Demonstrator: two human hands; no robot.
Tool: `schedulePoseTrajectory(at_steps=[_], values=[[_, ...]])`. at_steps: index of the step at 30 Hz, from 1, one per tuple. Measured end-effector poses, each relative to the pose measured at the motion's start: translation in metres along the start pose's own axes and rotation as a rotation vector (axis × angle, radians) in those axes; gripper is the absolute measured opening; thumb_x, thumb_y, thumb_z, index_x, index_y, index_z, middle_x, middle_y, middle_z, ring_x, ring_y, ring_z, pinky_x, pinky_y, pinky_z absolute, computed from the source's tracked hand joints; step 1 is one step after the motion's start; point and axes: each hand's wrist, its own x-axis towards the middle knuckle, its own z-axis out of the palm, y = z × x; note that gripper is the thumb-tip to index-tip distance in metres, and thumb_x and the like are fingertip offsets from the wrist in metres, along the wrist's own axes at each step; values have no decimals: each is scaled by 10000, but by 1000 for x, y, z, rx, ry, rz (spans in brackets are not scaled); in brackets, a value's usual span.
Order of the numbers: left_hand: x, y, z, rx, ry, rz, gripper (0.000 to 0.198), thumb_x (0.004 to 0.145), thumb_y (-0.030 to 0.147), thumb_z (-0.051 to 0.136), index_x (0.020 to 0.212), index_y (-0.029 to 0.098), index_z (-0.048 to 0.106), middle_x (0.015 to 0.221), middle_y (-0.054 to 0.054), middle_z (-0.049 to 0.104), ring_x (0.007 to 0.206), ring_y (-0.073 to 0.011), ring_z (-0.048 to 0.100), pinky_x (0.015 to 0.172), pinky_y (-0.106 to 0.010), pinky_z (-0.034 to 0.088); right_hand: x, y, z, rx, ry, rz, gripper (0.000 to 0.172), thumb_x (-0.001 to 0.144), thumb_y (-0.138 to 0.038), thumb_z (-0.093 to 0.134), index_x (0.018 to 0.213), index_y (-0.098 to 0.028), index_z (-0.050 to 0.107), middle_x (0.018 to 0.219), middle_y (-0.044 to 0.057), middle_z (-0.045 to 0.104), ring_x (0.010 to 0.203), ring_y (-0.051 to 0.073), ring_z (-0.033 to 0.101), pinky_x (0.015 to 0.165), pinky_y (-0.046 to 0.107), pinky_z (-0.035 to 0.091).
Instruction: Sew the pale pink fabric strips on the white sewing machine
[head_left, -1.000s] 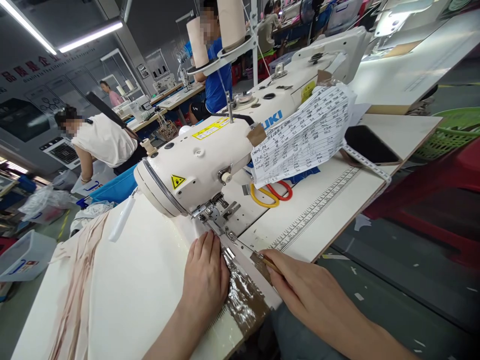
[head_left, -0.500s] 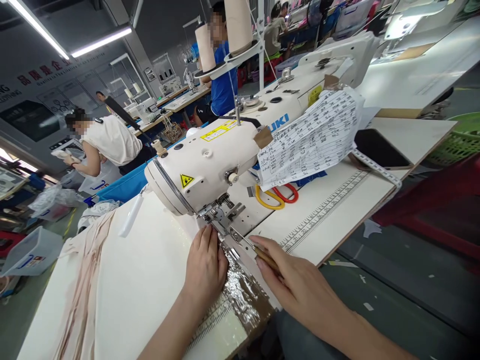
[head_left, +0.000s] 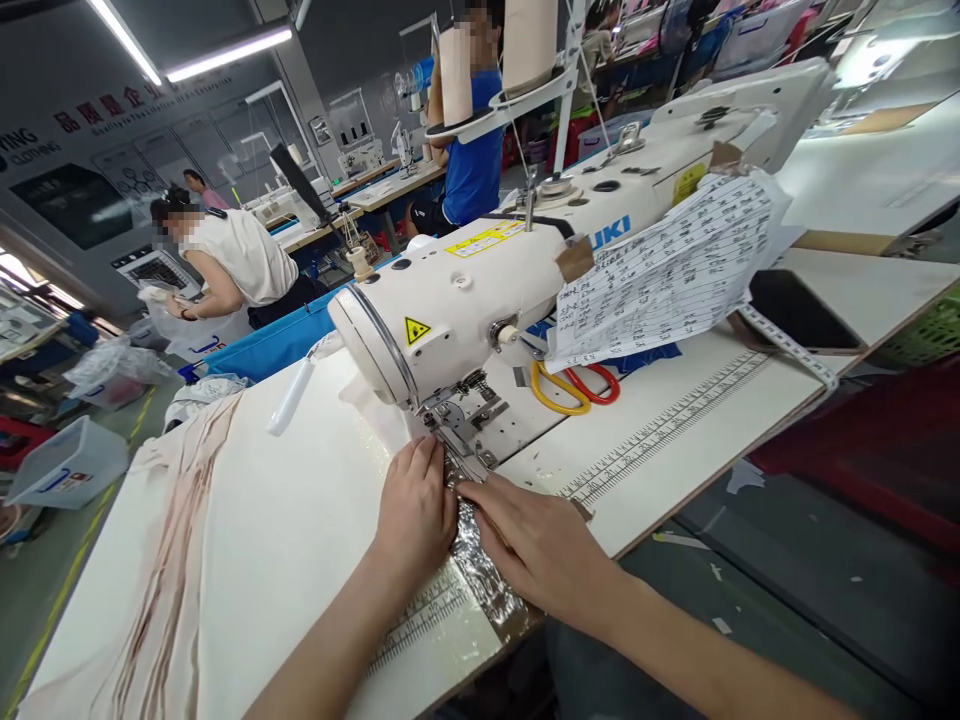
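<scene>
A white JUKI sewing machine (head_left: 480,290) stands on the white table (head_left: 675,440). My left hand (head_left: 416,515) lies flat on cream fabric (head_left: 292,540) just left of the presser foot (head_left: 461,450), fingers together. My right hand (head_left: 536,545) rests palm down right of it, fingertips touching the strip by the foot. Between the two hands runs a shiny taped strip (head_left: 480,565). Whether the right hand still holds the wooden-handled tool is hidden.
Yellow and red scissors (head_left: 574,385) lie under a printed paper sheet (head_left: 667,275) taped to the machine. A dark phone (head_left: 795,310) and a measuring tape (head_left: 787,345) lie at the right. Pink fabric (head_left: 172,560) hangs at the left edge. Other people work behind.
My right hand moved left and forward to the presser foot, turning palm down; the wooden-handled tool is no longer visible. My left hand stayed pressed on the fabric. The view shifted right.
</scene>
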Motion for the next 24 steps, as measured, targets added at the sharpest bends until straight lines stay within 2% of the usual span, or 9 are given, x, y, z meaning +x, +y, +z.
schedulePoseTrajectory(at_steps=[5,12,19,24], values=[[1,1,0,10,-9,-32,381,885,113,373,1234,91,526,1233,-155,550,1144,-271,519,970,-477,491,6,-1,7,-88,-21,-27,297,970,-131,321,1160,-96,546,946,106,616,664,180,614,520,255,405],[2,3,0,-19,12,-43,380,856,84,372,1205,65,523,1196,-153,555,1105,-262,510,962,-454,491,7,-3,8,-166,-84,-32,269,942,-90,356,1114,-84,562,949,107,612,770,206,628,551,279,423],[3,2,-4,-35,-34,-73,338,872,97,380,1164,91,549,1170,-133,531,1049,-246,518,917,-415,498,8,-8,6,-218,-188,10,239,897,-69,485,1120,-97,567,951,84,600,755,199,621,554,285,441],[3,-4,2,-38,-1,-67,348,856,101,403,1173,99,547,1156,-130,534,1038,-252,516,897,-426,501,12,-13,6,-271,-261,66,295,857,-56,587,1149,-96,572,954,83,601,745,204,627,546,286,454]])
